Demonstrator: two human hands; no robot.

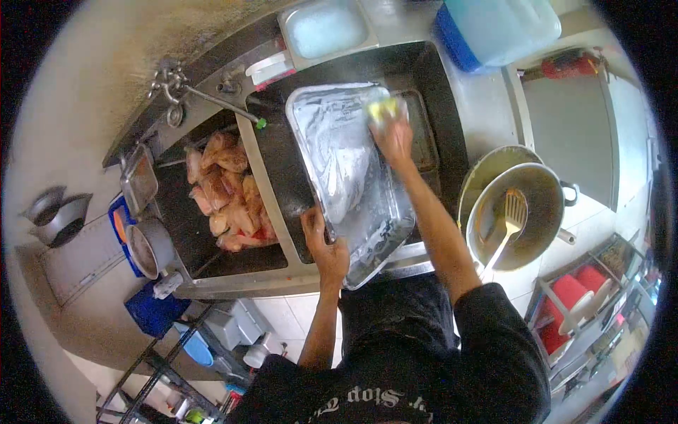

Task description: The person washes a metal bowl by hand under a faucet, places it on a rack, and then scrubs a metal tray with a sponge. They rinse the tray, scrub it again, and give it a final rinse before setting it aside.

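A large rectangular metal tray (339, 169), streaked with white suds, is tilted over the right sink basin (275, 177). My left hand (326, 247) is closed around the tray's left edge near its lower end. At the tray's upper right, my right hand (394, 138) presses a yellow sponge (383, 107) to the surface; hand and sponge are blurred by motion. Another metal pan (417, 120) lies in the basin behind the tray, partly covered by it and by my right arm.
Bagged meat-like pieces (229, 187) fill part of the left basin. A faucet (169, 88) with a green-tipped spout stands behind. On the right sit a large pot (515, 219) holding a slotted spatula (514, 212) and a blue-and-white jug (498, 32). A suds-filled container (328, 32) rests at the back.
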